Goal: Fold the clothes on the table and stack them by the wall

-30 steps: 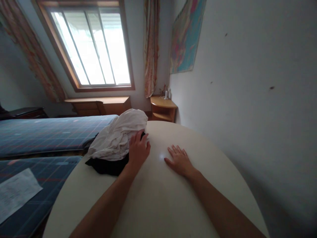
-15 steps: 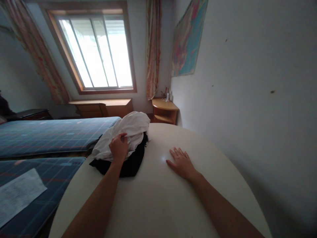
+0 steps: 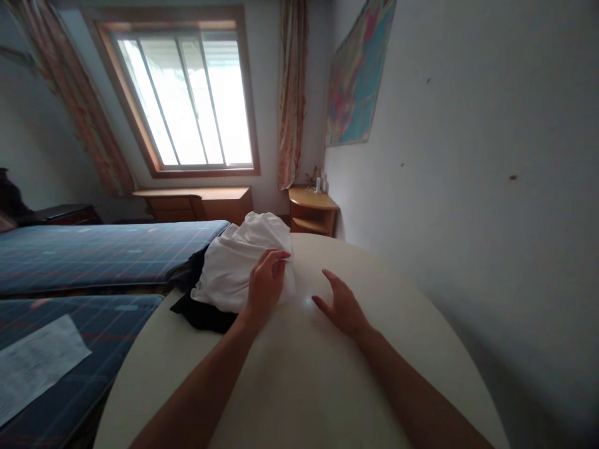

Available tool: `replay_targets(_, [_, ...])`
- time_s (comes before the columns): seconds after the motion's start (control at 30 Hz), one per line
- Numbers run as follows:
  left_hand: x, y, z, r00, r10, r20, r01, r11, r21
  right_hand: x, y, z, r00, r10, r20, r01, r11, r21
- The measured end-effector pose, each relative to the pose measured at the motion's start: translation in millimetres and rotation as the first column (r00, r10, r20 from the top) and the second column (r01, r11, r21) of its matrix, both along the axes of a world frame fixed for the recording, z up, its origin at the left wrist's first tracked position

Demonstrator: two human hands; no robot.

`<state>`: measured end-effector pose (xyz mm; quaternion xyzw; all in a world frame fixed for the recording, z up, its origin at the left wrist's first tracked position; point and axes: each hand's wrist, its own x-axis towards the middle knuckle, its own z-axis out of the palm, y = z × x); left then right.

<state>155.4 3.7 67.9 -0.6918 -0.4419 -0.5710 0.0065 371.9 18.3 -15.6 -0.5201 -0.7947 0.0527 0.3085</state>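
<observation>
**White cloth (image 3: 234, 262) on the far left of a round tabletop (image 3: 299, 374), pinched by the left hand (image 3: 266, 280)**

Nearest, both forearms reach across the pale tabletop. The right hand (image 3: 344, 305) is free, its thumb and fingers parted, with nothing between them; whether it touches the surface is hard to tell. The left hand has fingertips closed on the white cloth near its right-hand edge.

The cloth lies loosely creased over a black cloth (image 3: 206, 318), which shows at its near left side. It looks light, soft and limp, unlikely to break but apt to slide on the smooth surface (or to drag the black layer along). An edge or corner seems the best hold, since a pinch in the middle would probably just bunch it.

To the left, a sheet of paper (image 3: 40, 362) rests on a plaid mattress (image 3: 121, 330). Farther off, a corner cabinet (image 3: 312, 198) has an open shelf, whose contents are too dim to tell, and small items (image 3: 319, 183) stand on top. Beyond is a bright window (image 3: 191, 103).
</observation>
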Motion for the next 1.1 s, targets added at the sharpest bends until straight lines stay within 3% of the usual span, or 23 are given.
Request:
replay_targets(0.17, [19, -7, -14.1, 0.965, -0.233, -0.118, 0.214, 0.964, -0.156, 1, -11, 15.4, 0.993, 0.097, -0.069, -0.083, 0.981, 0.175])
replay_targets(0.3, [25, -12, -22.1, 0.839, -0.477, -0.262, 0.394, 0.864, -0.314, 3, -15, 19.2, 0.985, 0.167, 0.034, -0.17, 0.962, 0.215])
replay_targets(0.4, [26, -14, -23.6, 0.761, -0.56, -0.328, 0.403, 0.804, -0.438, 4, -11, 15.8, 0.979, 0.179, 0.095, -0.193, 0.965, 0.177])
replay_targets(0.5, [20, -11, -19.8, 0.805, -0.482, -0.347, 0.324, 0.846, -0.424, 6, -7, 14.2, 0.991, 0.135, 0.013, -0.135, 0.982, 0.133])
replay_targets(0.63, [-5, 1, -15.0, 0.899, -0.216, -0.381, 0.077, 0.935, -0.347, 15, -3, 20.6, 0.964, -0.037, -0.261, 0.036, 0.999, -0.008])
replay_targets(0.7, [-19, 7, -17.2, 0.888, -0.094, -0.451, -0.077, 0.935, -0.347, 24, 0, 23.3, 0.899, -0.122, -0.421, 0.089, 0.991, -0.096])
replay_targets(0.83, [-35, 10, -26.3, 0.789, -0.001, -0.615, -0.263, 0.903, -0.339, 51, 12, 19.0, 0.756, -0.184, -0.628, 0.129, 0.983, -0.133])
replay_targets(0.97, [-35, 10, -24.4, 0.741, 0.147, -0.656, -0.373, 0.902, -0.219, 73, 17, 16.9, 0.785, -0.224, -0.578, 0.193, 0.974, -0.115])
replay_targets(1.1, [-31, 11, -12.3, 0.815, 0.195, -0.545, -0.379, 0.892, -0.246, 66, 2, 33.9, 0.881, -0.207, -0.425, 0.254, 0.966, 0.055])
